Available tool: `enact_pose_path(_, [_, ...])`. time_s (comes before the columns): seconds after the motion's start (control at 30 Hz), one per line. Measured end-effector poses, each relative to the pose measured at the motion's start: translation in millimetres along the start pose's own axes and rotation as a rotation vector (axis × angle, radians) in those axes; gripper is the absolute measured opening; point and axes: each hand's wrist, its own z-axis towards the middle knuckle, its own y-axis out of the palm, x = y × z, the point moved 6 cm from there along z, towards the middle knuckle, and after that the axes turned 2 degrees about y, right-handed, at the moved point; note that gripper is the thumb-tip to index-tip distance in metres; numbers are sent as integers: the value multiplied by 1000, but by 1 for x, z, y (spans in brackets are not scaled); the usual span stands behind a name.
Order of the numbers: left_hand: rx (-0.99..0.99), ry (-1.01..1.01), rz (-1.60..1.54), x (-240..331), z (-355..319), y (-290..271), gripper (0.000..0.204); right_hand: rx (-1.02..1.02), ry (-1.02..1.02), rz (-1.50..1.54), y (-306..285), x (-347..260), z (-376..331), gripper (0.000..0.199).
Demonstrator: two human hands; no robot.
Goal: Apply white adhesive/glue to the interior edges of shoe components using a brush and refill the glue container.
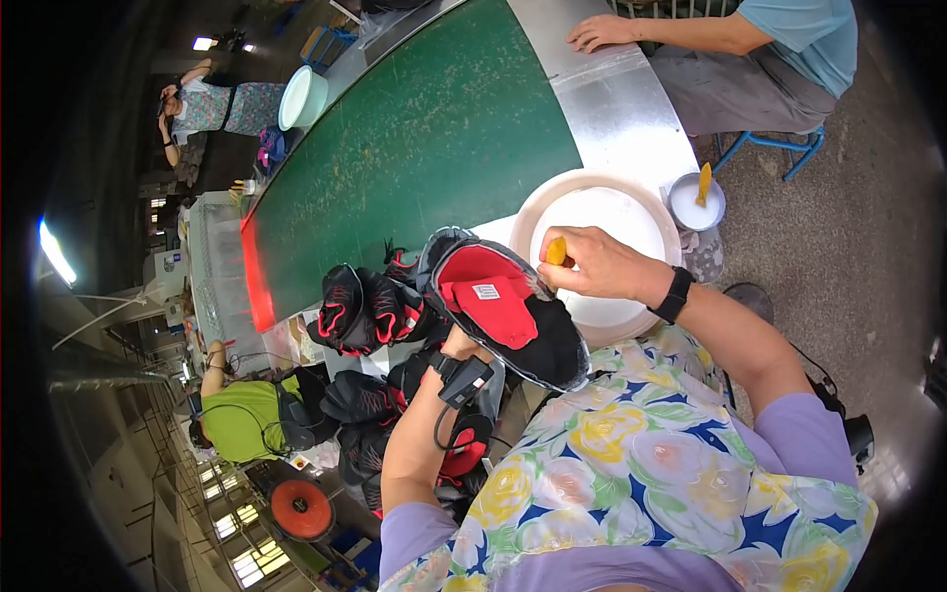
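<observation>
A black shoe upper with a red lining [493, 301] is held up in front of me, its open underside facing up. My left hand [464, 345] grips it from beneath; most of the fingers are hidden behind it. In my right hand [602, 264] is a brush with a yellow handle [557, 252], pinched in the fingers at the upper's right edge. The bristles are hard to make out. Below that hand stands a large pale basin [525, 219] with white inside. Several more black and red shoe uppers [370, 308] are heaped on the left, beside my left forearm.
A green conveyor belt [424, 138] with a metal border [621, 99] stretches ahead. Right of the basin, a small pot [681, 212] holds white liquid and another yellow-handled brush [704, 183]. A co-worker's hand [602, 32] rests on the border. Other people are at the left.
</observation>
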Motion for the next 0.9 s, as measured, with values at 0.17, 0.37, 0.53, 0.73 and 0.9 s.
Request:
enact_pose_path(0.17, [12,26,-56,23,-24,-21,43,57,116,58,-3,29,-12,19])
enact_pose_path(0.37, [13,41,-107,21,-30,-25,42,-62,-91,-505,44,69,-38,18])
enact_pose_path(0.53, [24,51,-158,9,-7,-24,42,62,-34,-489,10,63,-28,18])
enact_pose_path(0.73, [2,36,-206,-13,4,-12,42,261,-143,-130,-34,10,-20,17])
enact_pose_path(0.9, [-17,29,-241,-25,13,-7,41,220,-233,5,-36,-22,-6,18])
